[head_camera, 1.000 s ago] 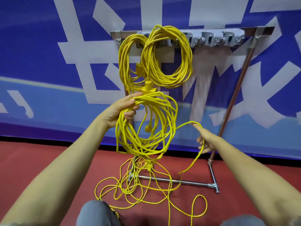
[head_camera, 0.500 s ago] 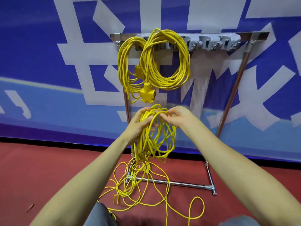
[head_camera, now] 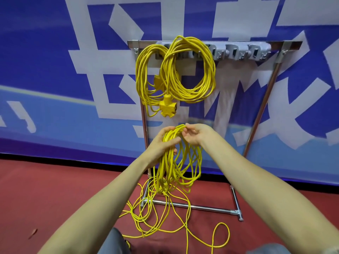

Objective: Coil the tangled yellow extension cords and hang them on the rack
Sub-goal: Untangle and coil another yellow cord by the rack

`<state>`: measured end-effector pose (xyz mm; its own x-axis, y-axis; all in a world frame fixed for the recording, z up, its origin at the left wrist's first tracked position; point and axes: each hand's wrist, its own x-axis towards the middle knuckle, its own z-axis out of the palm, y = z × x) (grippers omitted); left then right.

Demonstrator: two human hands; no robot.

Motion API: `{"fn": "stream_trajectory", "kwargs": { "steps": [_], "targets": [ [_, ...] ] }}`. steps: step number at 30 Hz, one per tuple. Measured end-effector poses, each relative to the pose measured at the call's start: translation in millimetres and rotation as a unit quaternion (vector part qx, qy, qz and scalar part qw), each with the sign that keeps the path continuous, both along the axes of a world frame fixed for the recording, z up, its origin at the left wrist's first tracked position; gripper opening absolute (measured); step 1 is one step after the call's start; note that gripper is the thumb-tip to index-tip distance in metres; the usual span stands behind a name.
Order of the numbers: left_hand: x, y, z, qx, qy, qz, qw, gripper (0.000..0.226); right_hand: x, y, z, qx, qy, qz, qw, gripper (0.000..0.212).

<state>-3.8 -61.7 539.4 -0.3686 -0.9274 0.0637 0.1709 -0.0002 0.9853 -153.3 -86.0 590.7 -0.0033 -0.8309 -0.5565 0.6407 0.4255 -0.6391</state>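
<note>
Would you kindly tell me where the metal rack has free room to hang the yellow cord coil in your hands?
Free: the grey plastic hooks between the rounder hung yellow coil and the rack's right steel upright. Crowded: the left end of the top rail, where that coil overlaps a second hung coil.

The left end of the rack [head_camera: 291,45] is being blocked by two hung coils [head_camera: 209,74]; the right hooks [head_camera: 236,52] are being left free. The floor [head_camera: 55,198] before it is being cluttered by loose cord [head_camera: 139,218].
</note>
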Motion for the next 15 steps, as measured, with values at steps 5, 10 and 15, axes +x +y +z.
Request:
{"fn": "stream_trajectory", "kwargs": {
  "steps": [5, 10, 15],
  "targets": [
    [-2.5, -2.6, 1.5, -0.028, 0.009, 0.072, 0.997, 0.043, -3.3, 12.1, 6.1, -0.021, 0.047, 0.067, 0.996, 0.027],
    [-3.1, -16.8, 11.0, -0.063, 0.031, 0.171, 0.983, 0.041, -6.5, 36.9, -31.5, -0.043, 0.306, 0.306, 0.900, 0.011],
    [-8.1, -23.6, 34.2, -0.079, 0.068, 0.192, 0.976, 0.042, 1.1, 55.2, -91.6, -0.037, 0.487, 0.483, 0.727, 0.036]
  ]
}}
